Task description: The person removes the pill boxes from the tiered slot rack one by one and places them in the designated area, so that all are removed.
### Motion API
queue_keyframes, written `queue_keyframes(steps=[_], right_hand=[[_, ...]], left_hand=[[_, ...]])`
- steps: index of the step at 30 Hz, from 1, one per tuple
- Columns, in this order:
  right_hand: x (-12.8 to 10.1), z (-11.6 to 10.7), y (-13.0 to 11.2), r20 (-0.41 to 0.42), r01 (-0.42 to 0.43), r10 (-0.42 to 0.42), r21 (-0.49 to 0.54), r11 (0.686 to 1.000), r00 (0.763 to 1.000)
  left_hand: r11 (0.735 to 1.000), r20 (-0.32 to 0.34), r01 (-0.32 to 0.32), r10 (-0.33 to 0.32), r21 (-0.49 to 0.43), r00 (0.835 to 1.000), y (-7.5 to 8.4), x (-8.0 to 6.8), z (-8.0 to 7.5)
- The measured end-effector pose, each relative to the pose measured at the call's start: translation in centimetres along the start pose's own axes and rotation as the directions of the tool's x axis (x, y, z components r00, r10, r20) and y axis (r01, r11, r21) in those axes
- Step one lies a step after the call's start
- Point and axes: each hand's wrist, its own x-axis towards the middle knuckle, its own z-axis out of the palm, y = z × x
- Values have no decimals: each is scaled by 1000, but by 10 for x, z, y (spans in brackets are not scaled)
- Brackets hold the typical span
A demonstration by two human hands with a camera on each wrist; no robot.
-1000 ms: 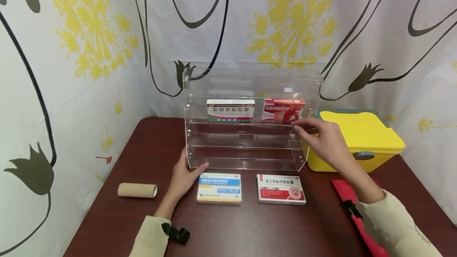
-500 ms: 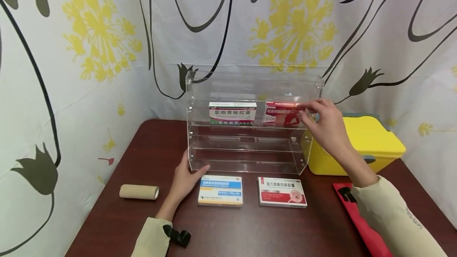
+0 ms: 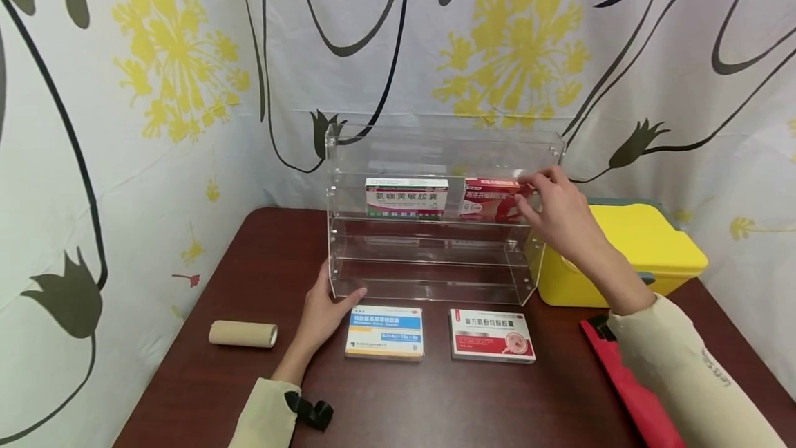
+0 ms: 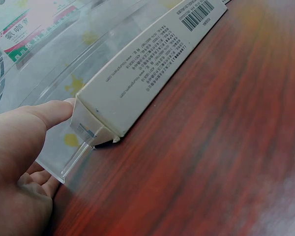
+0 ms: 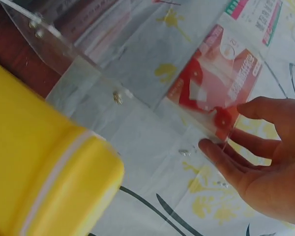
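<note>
A cardboard tube (image 3: 242,334) is lying at the left of the brown table (image 3: 404,406), well apart from the rest. The left hand (image 3: 323,310) is resting with straight, relaxed fingers against the lower left corner of the clear plastic shelf (image 3: 435,151), its thumb touching the end of the blue box (image 3: 384,332) lying flat just in front. Beside that, a red and white box (image 3: 491,334) is lying flat too. On the shelf's top tier a green and white box (image 3: 407,197) is standing upright at the left, and a red box (image 3: 491,198) is standing just beside it at the right; the two lower tiers are holding nothing. The right hand (image 3: 556,213) is sitting at the red box's right end, thumb and fingers spread narrowly about its corner, touching the shelf's front lip; whether they are gripping the box I cannot tell. A yellow bin (image 3: 628,247) with its lid on is standing just right of the shelf, a red strap (image 3: 628,386) lying in front of it.

Since half a second ago the right hand is sitting slightly lower and closer against the red box; the left hand is staying put.

Open table is lying between the tube and the left hand, and along the near edge
</note>
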Motion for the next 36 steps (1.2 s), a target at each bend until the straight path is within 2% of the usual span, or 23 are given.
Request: queue_keyframes(steps=[9, 13, 20, 24, 29, 36], right_hand=[[11, -20, 8, 134, 7, -22, 111, 994, 991], [17, -27, 11, 190, 10, -30, 108, 994, 981], [30, -36, 16, 282, 75, -105, 114, 991, 954], [32, -37, 21, 278, 114, -143, 117, 987, 950], [30, -35, 27, 250, 127, -156, 128, 984, 956], [34, -35, 32, 251, 167, -202, 155, 974, 947]], left_hand=[[1000, -7, -3, 3, 0, 1000, 1, 0, -1], [1000, -7, -6, 6, 3, 1000, 1, 1, -1], [1000, -3, -3, 3, -7, 1000, 0, -1, 0], [1000, 7, 4, -4, -14, 1000, -1, -1, 1], [1000, 16, 4, -4, -25, 1000, -2, -1, 1], [999, 11, 4, -4, -33, 1000, -1, -1, 0]])
